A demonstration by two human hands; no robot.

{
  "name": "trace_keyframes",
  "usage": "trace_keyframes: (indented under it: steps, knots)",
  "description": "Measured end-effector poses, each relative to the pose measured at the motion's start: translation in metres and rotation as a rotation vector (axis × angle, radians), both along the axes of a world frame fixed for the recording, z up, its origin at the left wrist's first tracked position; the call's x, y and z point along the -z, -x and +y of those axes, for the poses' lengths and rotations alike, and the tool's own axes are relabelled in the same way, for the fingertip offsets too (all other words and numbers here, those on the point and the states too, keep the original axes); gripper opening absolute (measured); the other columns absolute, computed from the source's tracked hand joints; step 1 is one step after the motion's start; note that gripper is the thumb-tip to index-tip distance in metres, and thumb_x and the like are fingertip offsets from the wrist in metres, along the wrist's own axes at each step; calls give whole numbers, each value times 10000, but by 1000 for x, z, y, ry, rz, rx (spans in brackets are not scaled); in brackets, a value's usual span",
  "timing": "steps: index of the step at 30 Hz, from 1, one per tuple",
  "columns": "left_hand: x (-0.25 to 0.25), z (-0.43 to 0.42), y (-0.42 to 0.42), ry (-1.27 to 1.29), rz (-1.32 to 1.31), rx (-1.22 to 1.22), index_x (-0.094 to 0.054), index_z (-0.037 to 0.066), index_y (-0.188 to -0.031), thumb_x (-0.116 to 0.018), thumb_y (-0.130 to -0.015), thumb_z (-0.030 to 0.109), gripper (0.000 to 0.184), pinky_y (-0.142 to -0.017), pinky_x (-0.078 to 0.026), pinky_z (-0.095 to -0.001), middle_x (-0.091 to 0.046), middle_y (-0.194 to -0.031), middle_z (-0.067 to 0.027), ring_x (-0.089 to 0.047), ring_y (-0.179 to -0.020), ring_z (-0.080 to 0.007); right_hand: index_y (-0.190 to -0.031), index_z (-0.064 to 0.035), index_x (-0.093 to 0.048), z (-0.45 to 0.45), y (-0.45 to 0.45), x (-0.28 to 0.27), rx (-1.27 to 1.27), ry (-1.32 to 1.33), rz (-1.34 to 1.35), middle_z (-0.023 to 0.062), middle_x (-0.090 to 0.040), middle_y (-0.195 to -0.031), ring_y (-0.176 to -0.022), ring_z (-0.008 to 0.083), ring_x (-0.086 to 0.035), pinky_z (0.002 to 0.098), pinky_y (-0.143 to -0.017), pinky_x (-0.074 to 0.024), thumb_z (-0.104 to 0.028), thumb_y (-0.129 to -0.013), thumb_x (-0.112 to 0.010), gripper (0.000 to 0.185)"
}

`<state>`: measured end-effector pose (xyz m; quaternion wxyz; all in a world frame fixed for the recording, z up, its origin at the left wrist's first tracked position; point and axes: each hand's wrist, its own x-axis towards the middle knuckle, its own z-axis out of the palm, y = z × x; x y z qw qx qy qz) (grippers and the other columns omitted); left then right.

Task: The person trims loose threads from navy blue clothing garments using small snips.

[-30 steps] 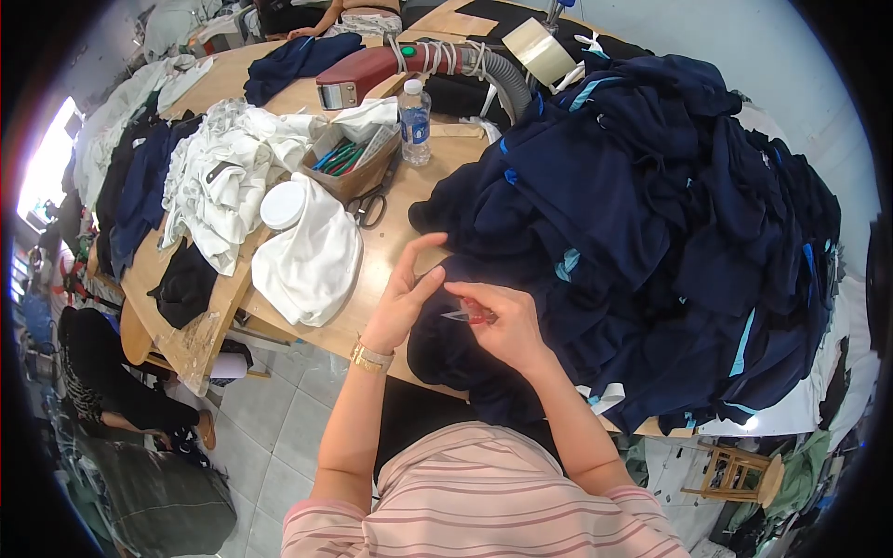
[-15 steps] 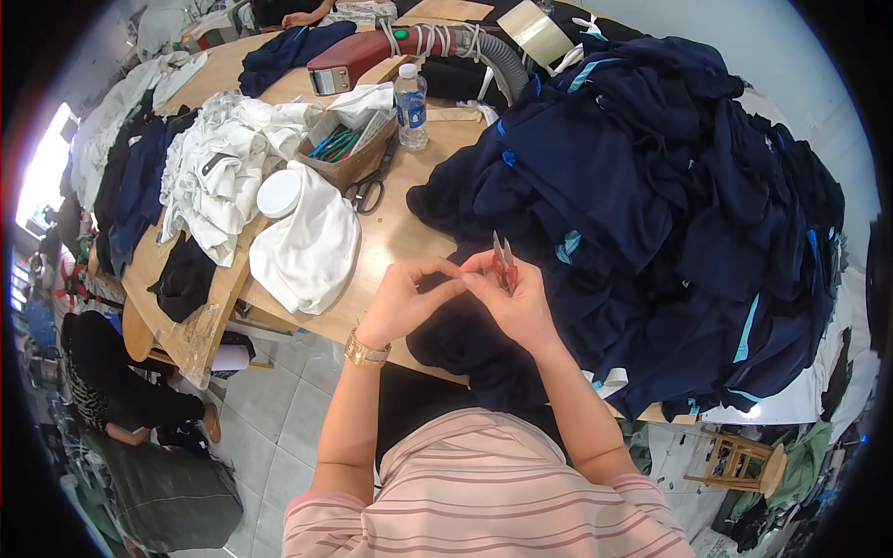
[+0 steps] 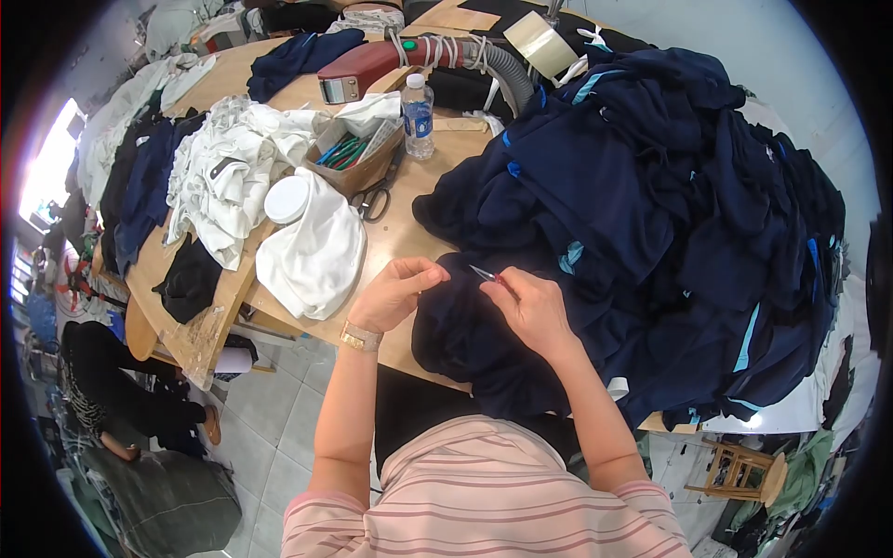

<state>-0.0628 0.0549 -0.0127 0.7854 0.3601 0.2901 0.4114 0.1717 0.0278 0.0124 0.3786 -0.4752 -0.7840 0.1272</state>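
My right hand (image 3: 532, 312) is closed round small red-handled thread snips (image 3: 484, 273), their pointed metal blades aimed left. Facing them, my left hand (image 3: 398, 293) pinches thumb and fingers together; whatever is between the tips is too small to make out. A gap separates the blades from my left fingertips. Both hands are above the near edge of a large heap of navy garments (image 3: 614, 205) with light blue strips. Left of my left hand, a white cloth bundle (image 3: 316, 251) lies on the wooden table (image 3: 391, 237).
A box of pens and tools (image 3: 358, 167), black scissors (image 3: 374, 202), a water bottle (image 3: 419, 121) and a white round lid (image 3: 285, 199) are on the table. Behind them lies a red machine with a hose (image 3: 372, 70). At lower left, a person (image 3: 116, 381) bends over grey fabric.
My hands have moved apart from touching fingertips. The snips have turned from pointing up to pointing left, toward my left hand. The view has shifted slightly.
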Motion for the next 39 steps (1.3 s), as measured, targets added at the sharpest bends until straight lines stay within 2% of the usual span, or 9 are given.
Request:
trace_keyframes:
  steps: [3, 13, 28, 34, 37, 39]
  knots:
    - [1, 1, 2, 25, -6, 1, -688, 44, -937, -697, -872, 156, 130, -839, -455, -244, -688, -930, -36, -616, -894, -110, -710, -64, -560, -2, 3, -5, 28, -69, -145, 80, -585, -636, -528, 269, -596, 351, -454, -433, -408, -846, -663, 383]
    - [0, 2, -1, 12, 53, 9, -690, 31, -936, -694, -872, 138, 125, -810, -467, -238, -693, -932, -47, -620, -871, -104, -710, -84, -563, -7, 9, -2, 55, -220, -308, 39, -559, -598, -488, 185, -589, 292, -420, -439, -414, -807, -697, 368]
    - [-3, 2, -5, -70, 149, -11, -683, 1, -944, -694, -876, 154, 167, -780, -473, -229, -688, -922, -55, -612, -845, -91, -695, -96, -558, -6, 9, -5, 53, -246, -343, 30, -534, -582, -454, 165, -571, 275, -403, -422, -415, -804, -702, 367]
    - [-6, 2, -4, -91, 151, 21, -686, 3, -941, -697, -874, 168, 179, -792, -473, -225, -689, -912, -52, -615, -854, -91, -700, -89, -560, -7, 10, -2, 85, -193, -315, 48, -571, -593, -463, 197, -584, 289, -411, -428, -406, -819, -692, 364]
    - [-3, 3, -1, -97, 160, 20, -674, 15, -952, -672, -894, 170, 165, -803, -468, -223, -674, -946, -44, -607, -891, -88, -728, -70, -560, -8, 7, -3, 93, -100, -162, 83, -600, -619, -509, 262, -607, 336, -443, -442, -385, -846, -674, 356]
    - [-6, 7, -4, -112, 185, -74, -638, 8, -1050, -632, -925, 215, 243, -806, -462, -223, -654, -990, -40, -593, -913, -88, -753, -59, -557, -7, 4, -4, 144, -3, -28, 107, -606, -635, -546, 301, -614, 368, -471, -448, -370, -867, -656, 346]
